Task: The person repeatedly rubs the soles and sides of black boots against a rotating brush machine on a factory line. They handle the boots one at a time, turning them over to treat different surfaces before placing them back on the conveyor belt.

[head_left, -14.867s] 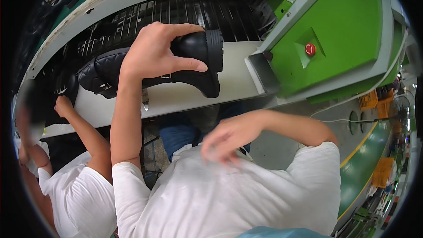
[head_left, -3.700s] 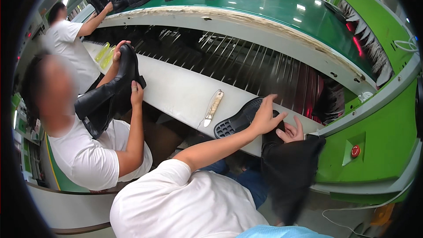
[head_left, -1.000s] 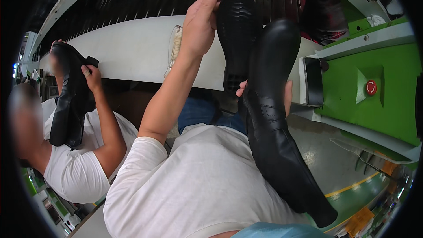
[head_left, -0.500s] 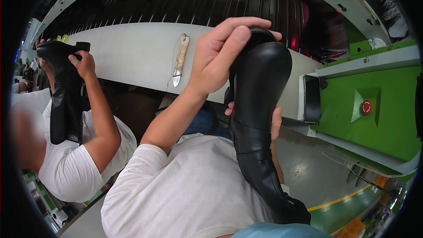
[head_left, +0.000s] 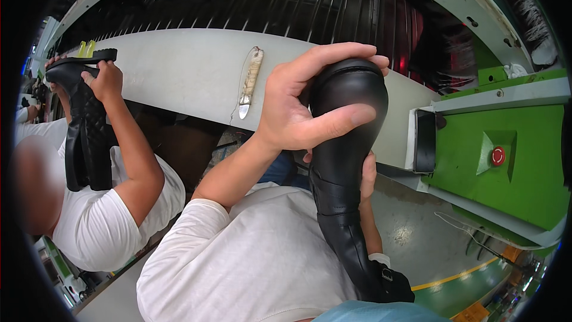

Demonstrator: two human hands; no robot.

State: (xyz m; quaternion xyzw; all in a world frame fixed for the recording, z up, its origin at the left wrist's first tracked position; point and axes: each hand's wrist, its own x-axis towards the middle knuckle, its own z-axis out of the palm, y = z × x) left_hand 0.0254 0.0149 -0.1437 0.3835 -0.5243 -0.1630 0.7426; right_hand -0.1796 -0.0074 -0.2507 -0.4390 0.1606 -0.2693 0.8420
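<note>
A tall black leather boot (head_left: 338, 182) hangs toe-up in front of my chest, its shaft running down to a small buckle near the lower edge. The fingers of my left hand (head_left: 287, 104) curl over the toe end at the sole, and its thumb lies across the upper. My right hand (head_left: 369, 177) grips the boot from behind around the middle; only some fingers show at its sides, the rest being hidden. Left of my hands, a small knife (head_left: 251, 80) with a wrapped, pale handle lies on the white worktop (head_left: 185, 53).
On the left, a co-worker (head_left: 134, 191) in a white shirt holds another black boot (head_left: 86, 125). A rack of metal rods (head_left: 268, 0) runs behind the worktop. At right stands a green machine panel (head_left: 465, 173) with a red button (head_left: 498, 155).
The boot's toe has come lower and nearer to me. My left thumb has swung from the toe's edge across the upper. The co-worker's boot has turned.
</note>
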